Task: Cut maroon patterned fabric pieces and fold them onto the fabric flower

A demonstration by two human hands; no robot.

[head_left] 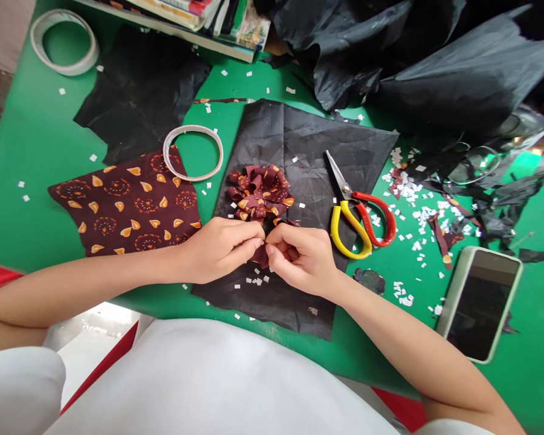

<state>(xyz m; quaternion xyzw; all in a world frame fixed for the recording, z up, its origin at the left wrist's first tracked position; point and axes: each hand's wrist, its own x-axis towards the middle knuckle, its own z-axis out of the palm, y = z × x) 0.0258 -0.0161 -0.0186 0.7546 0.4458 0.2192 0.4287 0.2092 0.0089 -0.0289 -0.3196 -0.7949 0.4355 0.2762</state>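
Left hand (220, 249) and right hand (301, 257) meeting fingertip to fingertip, both pinching shut on small maroon fabric scrap (262, 254). Scrap sitting at 6 o'clock edge of fabric flower (259, 193), flower lying on black sheet (294, 139). Scissors (360, 220) lying at 3 o'clock, patterned cloth (127, 208) at 9 o'clock, phone (480, 302) at 4 o'clock.

Crumpled matt black cloth (294, 145); metal scissors (356, 208), glossy plastic handles; printed fabric flower (259, 192)
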